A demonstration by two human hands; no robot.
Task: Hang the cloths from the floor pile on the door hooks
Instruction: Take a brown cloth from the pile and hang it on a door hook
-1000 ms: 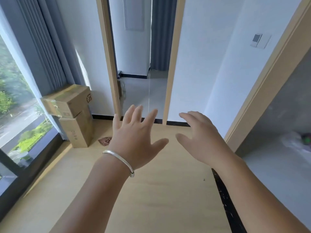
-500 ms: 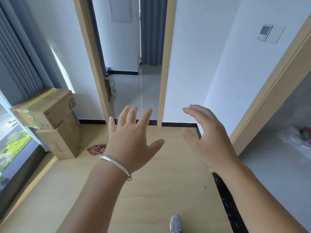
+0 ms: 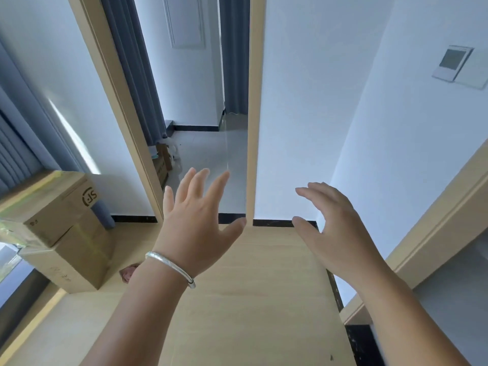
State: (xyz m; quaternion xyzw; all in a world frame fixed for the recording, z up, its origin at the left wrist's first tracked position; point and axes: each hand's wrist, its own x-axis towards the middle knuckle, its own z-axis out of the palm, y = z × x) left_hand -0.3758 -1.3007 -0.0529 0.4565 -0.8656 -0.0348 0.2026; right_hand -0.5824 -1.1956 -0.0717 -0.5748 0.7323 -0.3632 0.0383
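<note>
Here my left hand [image 3: 195,228] is held out over the wooden floor [image 3: 250,299], fingers spread wide and holding nothing — a silver bangle [image 3: 171,268] sits on the wrist. My right hand [image 3: 332,228] is up beside it, apart from it, fingers loosely curved and just as empty. Ahead is an open doorway [image 3: 208,154] with a pale wood frame. Two stacked cardboard boxes [image 3: 58,228] stand to the left, and a small pinkish cloth [image 3: 129,272] lies on the floor just beside the lower box, partly hidden behind my left wrist.

Probably a home: curtains [image 3: 132,70], doorway [image 3: 200,128], stacked cardboard boxes [image 3: 60,225].
</note>
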